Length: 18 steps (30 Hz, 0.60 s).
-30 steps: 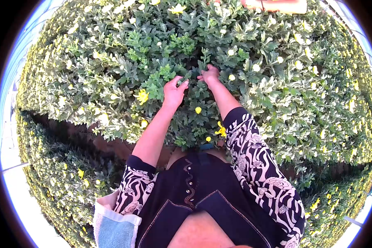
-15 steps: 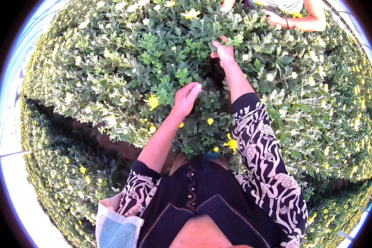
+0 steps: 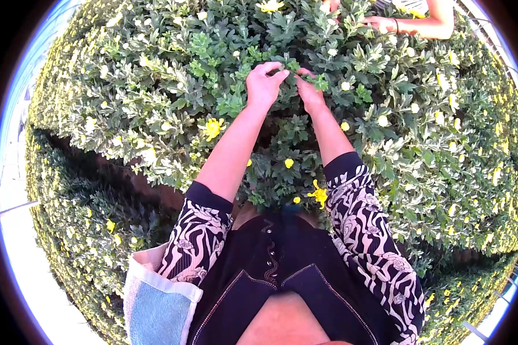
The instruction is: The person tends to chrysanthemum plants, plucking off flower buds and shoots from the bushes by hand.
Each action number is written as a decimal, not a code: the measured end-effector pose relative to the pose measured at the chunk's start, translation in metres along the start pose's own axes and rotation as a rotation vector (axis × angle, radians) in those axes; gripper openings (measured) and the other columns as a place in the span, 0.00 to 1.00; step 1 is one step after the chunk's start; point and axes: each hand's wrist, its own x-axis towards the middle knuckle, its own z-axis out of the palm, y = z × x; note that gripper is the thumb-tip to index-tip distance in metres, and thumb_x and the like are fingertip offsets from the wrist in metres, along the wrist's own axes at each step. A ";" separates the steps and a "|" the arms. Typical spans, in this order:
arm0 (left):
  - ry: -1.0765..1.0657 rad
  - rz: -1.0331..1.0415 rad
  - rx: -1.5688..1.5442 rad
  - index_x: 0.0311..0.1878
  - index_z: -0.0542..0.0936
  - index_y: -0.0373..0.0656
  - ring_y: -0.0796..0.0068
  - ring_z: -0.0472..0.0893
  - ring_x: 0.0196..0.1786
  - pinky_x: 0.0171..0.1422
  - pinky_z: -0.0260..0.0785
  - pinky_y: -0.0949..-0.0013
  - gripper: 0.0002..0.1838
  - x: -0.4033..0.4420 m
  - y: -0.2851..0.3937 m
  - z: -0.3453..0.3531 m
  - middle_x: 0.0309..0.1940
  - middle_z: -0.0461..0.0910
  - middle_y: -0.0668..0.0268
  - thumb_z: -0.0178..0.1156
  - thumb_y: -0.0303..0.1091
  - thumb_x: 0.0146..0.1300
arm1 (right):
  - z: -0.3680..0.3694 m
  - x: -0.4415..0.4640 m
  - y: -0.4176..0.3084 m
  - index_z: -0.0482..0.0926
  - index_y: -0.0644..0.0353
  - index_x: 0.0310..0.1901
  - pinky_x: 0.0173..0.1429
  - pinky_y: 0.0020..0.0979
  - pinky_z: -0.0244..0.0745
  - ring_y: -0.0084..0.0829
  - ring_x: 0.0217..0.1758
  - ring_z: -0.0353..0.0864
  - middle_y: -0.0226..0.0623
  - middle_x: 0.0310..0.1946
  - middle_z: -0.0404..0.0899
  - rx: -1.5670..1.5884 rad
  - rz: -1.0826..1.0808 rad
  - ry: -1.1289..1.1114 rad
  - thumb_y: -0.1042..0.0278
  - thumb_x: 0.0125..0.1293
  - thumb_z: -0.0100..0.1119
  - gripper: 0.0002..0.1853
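My left hand (image 3: 265, 86) is at the upper middle of the view, thumb and forefinger closed round a green leafy shoot (image 3: 290, 66). Just to its right, my right hand (image 3: 309, 92) is closed at the same shoot, its fingertips partly hidden among leaves. The two hands nearly touch. Dense chrysanthemum plants (image 3: 293, 129) with pale buds surround them. A yellow flower (image 3: 212, 129) opens below and left of my left hand, and another yellow flower (image 3: 318, 194) is near my right sleeve.
At the top right, another person's forearm (image 3: 423, 27) and hand (image 3: 381, 23) reach into the plants. A dark gap (image 3: 98, 167) separates the plant rows at the left. A blue and white towel (image 3: 158, 305) hangs at my left side.
My left hand has moved up and right to meet my right hand, now closed on a shoot. The right hand has come slightly down. The other person's arm has come into view.
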 end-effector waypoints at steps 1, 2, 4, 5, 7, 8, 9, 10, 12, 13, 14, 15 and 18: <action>-0.004 -0.001 0.002 0.48 0.82 0.38 0.78 0.81 0.33 0.40 0.72 0.74 0.16 0.000 -0.005 0.002 0.40 0.82 0.65 0.69 0.26 0.55 | 0.001 -0.001 0.001 0.82 0.55 0.41 0.28 0.27 0.69 0.21 0.28 0.75 0.27 0.29 0.80 -0.022 -0.015 0.059 0.60 0.63 0.64 0.10; -0.005 -0.076 -0.028 0.45 0.83 0.38 0.78 0.81 0.32 0.39 0.71 0.74 0.12 -0.002 0.003 0.002 0.36 0.82 0.67 0.68 0.26 0.57 | 0.000 0.002 0.002 0.82 0.55 0.41 0.28 0.27 0.69 0.21 0.28 0.75 0.27 0.29 0.80 -0.019 -0.013 0.063 0.60 0.63 0.64 0.10; -0.013 -0.146 -0.058 0.42 0.84 0.38 0.79 0.81 0.31 0.38 0.70 0.75 0.09 -0.007 0.013 0.004 0.33 0.82 0.69 0.67 0.27 0.58 | -0.003 0.013 0.001 0.79 0.64 0.42 0.28 0.30 0.73 0.27 0.25 0.79 0.36 0.34 0.84 -0.082 0.290 0.226 0.57 0.63 0.65 0.17; -0.009 -0.140 -0.128 0.41 0.84 0.39 0.79 0.81 0.31 0.37 0.70 0.76 0.07 -0.010 0.014 0.006 0.32 0.83 0.70 0.66 0.27 0.60 | -0.002 0.014 -0.004 0.78 0.70 0.41 0.29 0.30 0.76 0.29 0.22 0.80 0.39 0.34 0.85 -0.063 0.280 0.300 0.55 0.62 0.66 0.21; 0.017 -0.123 -0.177 0.40 0.83 0.39 0.81 0.81 0.31 0.35 0.68 0.76 0.04 -0.014 0.015 0.005 0.31 0.83 0.70 0.64 0.27 0.62 | -0.010 0.012 -0.013 0.78 0.69 0.41 0.30 0.30 0.77 0.28 0.26 0.82 0.38 0.35 0.85 -0.120 0.308 0.323 0.57 0.62 0.66 0.20; 0.016 -0.121 -0.176 0.40 0.83 0.39 0.81 0.81 0.31 0.35 0.68 0.76 0.04 -0.016 0.015 0.003 0.31 0.83 0.70 0.64 0.27 0.62 | -0.013 0.012 -0.016 0.78 0.68 0.41 0.31 0.30 0.78 0.27 0.29 0.83 0.37 0.35 0.85 -0.183 0.338 0.339 0.58 0.61 0.67 0.19; 0.006 -0.132 -0.167 0.40 0.83 0.39 0.81 0.81 0.31 0.35 0.68 0.77 0.05 -0.014 0.014 0.002 0.31 0.83 0.70 0.63 0.27 0.62 | -0.009 0.007 -0.023 0.79 0.63 0.45 0.33 0.31 0.78 0.26 0.33 0.83 0.35 0.37 0.85 -0.080 0.213 0.253 0.65 0.62 0.66 0.14; -0.004 -0.141 -0.163 0.40 0.83 0.39 0.81 0.81 0.31 0.35 0.68 0.77 0.05 -0.012 0.013 0.002 0.31 0.83 0.71 0.63 0.26 0.62 | -0.007 -0.003 -0.028 0.81 0.56 0.47 0.39 0.28 0.78 0.23 0.38 0.81 0.31 0.37 0.83 0.134 0.032 0.112 0.70 0.60 0.66 0.13; -0.017 -0.127 -0.144 0.40 0.83 0.39 0.81 0.81 0.32 0.36 0.68 0.77 0.04 -0.010 0.006 0.003 0.31 0.82 0.71 0.63 0.26 0.62 | -0.002 -0.009 -0.034 0.84 0.54 0.44 0.47 0.26 0.75 0.21 0.44 0.79 0.30 0.39 0.84 0.203 -0.327 -0.079 0.73 0.60 0.65 0.11; -0.012 -0.083 -0.128 0.40 0.83 0.38 0.83 0.79 0.30 0.34 0.69 0.76 0.05 -0.010 0.001 0.005 0.28 0.82 0.71 0.64 0.26 0.61 | -0.001 -0.011 -0.038 0.84 0.54 0.45 0.50 0.26 0.73 0.21 0.45 0.78 0.28 0.39 0.82 0.148 -0.353 -0.107 0.72 0.59 0.67 0.11; -0.008 -0.044 -0.108 0.39 0.83 0.37 0.84 0.77 0.28 0.33 0.69 0.75 0.06 -0.012 0.002 0.006 0.26 0.81 0.71 0.65 0.26 0.59 | -0.001 -0.011 -0.039 0.84 0.55 0.45 0.53 0.26 0.71 0.20 0.47 0.76 0.27 0.39 0.81 0.096 -0.373 -0.134 0.71 0.58 0.69 0.12; -0.003 -0.067 -0.078 0.39 0.83 0.38 0.84 0.77 0.29 0.34 0.69 0.75 0.06 -0.014 0.004 0.006 0.26 0.81 0.70 0.65 0.27 0.59 | 0.002 -0.010 -0.041 0.84 0.55 0.45 0.54 0.28 0.69 0.21 0.45 0.76 0.26 0.39 0.81 0.147 -0.256 -0.129 0.67 0.57 0.71 0.13; -0.037 -0.019 -0.075 0.39 0.83 0.38 0.84 0.77 0.30 0.36 0.69 0.75 0.06 -0.016 0.004 0.002 0.26 0.81 0.71 0.65 0.26 0.59 | 0.006 -0.005 -0.032 0.81 0.61 0.43 0.47 0.27 0.72 0.20 0.42 0.77 0.28 0.36 0.82 0.151 -0.086 0.181 0.68 0.56 0.71 0.14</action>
